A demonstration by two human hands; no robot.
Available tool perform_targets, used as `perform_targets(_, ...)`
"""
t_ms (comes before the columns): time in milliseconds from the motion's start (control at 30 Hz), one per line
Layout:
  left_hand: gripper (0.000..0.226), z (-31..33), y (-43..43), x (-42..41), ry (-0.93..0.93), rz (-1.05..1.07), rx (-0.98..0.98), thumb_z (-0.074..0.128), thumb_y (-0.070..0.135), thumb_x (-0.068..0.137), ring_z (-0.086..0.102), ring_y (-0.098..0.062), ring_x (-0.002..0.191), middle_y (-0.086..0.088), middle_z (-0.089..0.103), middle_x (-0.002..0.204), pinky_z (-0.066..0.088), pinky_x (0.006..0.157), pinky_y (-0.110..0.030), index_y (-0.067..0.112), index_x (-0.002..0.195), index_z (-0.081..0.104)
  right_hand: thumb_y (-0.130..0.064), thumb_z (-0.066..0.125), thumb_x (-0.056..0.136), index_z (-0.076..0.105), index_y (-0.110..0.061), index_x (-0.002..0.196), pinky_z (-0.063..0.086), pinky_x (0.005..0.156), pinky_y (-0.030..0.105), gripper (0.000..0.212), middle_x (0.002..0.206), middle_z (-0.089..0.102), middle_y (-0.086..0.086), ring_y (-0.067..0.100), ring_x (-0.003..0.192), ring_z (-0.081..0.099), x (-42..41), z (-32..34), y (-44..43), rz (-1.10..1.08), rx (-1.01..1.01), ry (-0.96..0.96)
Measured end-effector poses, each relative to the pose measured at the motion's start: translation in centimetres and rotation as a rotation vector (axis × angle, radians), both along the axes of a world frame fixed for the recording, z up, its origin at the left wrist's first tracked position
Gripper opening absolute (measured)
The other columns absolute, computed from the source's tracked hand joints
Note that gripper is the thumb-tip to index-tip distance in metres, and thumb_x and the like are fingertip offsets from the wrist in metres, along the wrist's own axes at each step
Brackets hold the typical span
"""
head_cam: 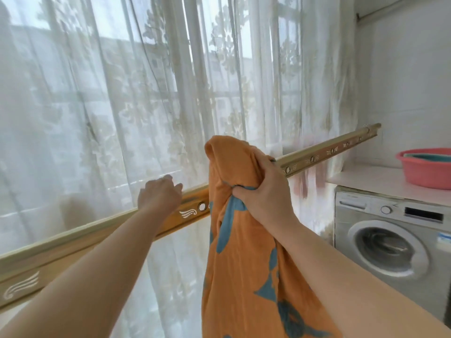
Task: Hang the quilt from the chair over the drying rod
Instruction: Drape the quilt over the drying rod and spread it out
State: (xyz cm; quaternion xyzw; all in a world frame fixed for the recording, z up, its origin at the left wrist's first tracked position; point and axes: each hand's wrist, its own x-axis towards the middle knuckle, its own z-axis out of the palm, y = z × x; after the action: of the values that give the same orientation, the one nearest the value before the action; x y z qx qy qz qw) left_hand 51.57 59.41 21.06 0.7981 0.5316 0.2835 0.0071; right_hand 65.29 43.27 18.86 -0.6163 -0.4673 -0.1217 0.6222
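1. Noted sheer curtain [97, 106] across the window, filling the left and centre background.
2. Observed drying rod [73, 240], gold with small holes, running from lower left up to the right wall.
3. Found left hand [159, 193] reaching over the rod's top edge, fingers curled loosely; grip on the rod could not be told, nothing seen held in it.
4. Recorded quilt [244, 264], orange with blue shapes, bunched and hanging in front of the rod, its top fold raised above rod level, not yet draped over.
5. Saw right hand [263, 193] clenched on a gathered fold of the quilt near its top, just beside the rod.
6. Logged washing machine [390, 240] at lower right, beneath a white counter.
7. Logged pink basin [424, 172] resting on that counter.
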Motion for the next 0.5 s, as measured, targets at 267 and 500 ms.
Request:
perform_targets(267,0.040,-0.8,2.2,-0.4,0.158,-0.018,0.003,0.033,0.045,0.098,0.059,-0.021,0.090,0.001,0.067,0.097,0.047,0.086,-0.040,0.022,0.098,0.065,-0.024,0.075,0.068,0.049,-0.022,0.136,0.038,0.091,0.021,0.072,0.118,0.053,0.005,0.020,0.112,0.052,0.0,10.0,4.0,-0.076,0.050,-0.165)
perform_targets(500,0.031,0.3,2.6,-2.9,0.087,0.034,-0.088,0.046,0.031,0.085,0.051,-0.017,0.067,0.006,0.057,0.064,0.043,0.072,-0.033,0.020,0.057,0.050,-0.027,0.069,0.075,0.042,-0.023,0.142,0.032,0.107,0.035,0.072,0.131,0.050,0.009,0.024,0.127,0.042,1.3,17.9,9.9,-0.079,0.077,-0.309)
